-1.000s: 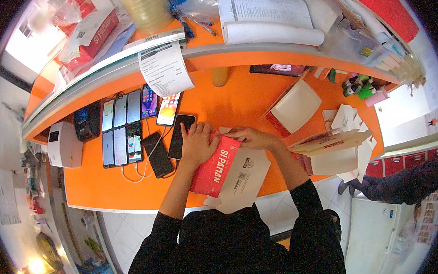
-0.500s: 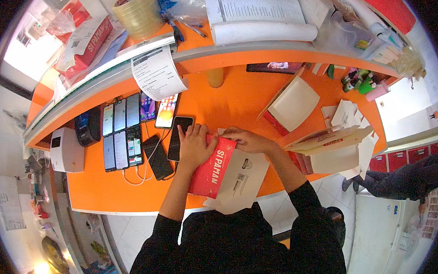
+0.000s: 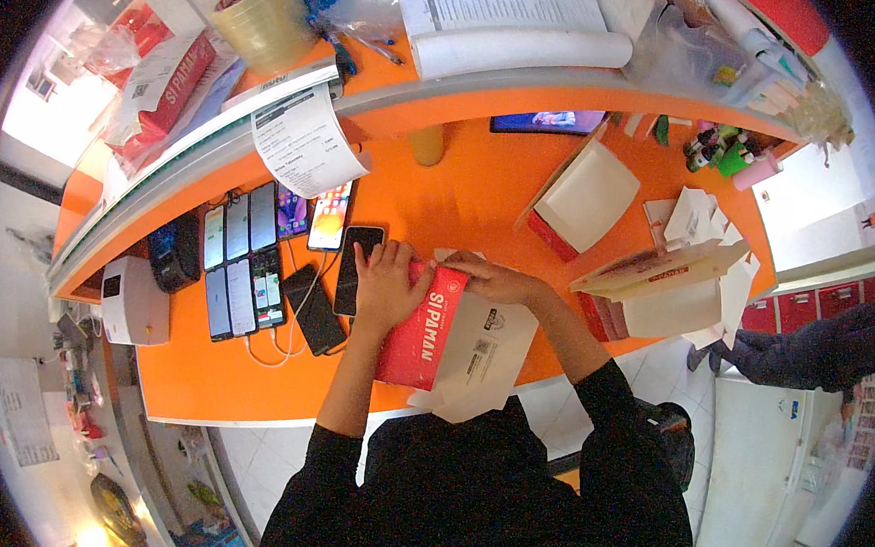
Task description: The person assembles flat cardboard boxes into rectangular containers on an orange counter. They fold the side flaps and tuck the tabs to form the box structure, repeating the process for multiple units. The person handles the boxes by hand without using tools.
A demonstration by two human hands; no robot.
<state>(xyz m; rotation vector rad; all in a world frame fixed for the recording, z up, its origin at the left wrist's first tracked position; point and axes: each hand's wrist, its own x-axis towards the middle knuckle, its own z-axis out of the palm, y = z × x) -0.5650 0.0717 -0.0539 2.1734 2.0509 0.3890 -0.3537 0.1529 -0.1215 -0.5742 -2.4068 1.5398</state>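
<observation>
Fingers [image 3: 470,263] of the right hand [image 3: 505,282] pinch the upper end of a red-and-cream cardboard box [image 3: 416,334], while the left hand [image 3: 385,285] lies against its upper left side, fingertips slightly spread; whether they grip it from behind, I cannot tell. Dominating the room is an orange counter [image 3: 250,389], overhung by a raised shelf [image 3: 417,115], with the box at its near edge and a printed cream panel lying open to the right. Little has shifted over the past second: both hands stay at the box's upper end and no clear new fold shows, so the folding appears to be at a careful, unfinished stage. Toward the right, an open cream-and-red box [image 3: 676,308] stands near loose white card pieces [image 3: 696,219], and a second box [image 3: 587,197] sits farther back. A white desktop device [image 3: 135,300] occupies the left end, and a curled receipt [image 3: 305,145] hangs from the shelf. At the back, a tablet [image 3: 547,122] now glows brighter blue, seemingly of no bearing on the folding. Lit smartphones [image 3: 241,297] lie in rows, with a black smartphone [image 3: 347,283] just beside the left hand.
</observation>
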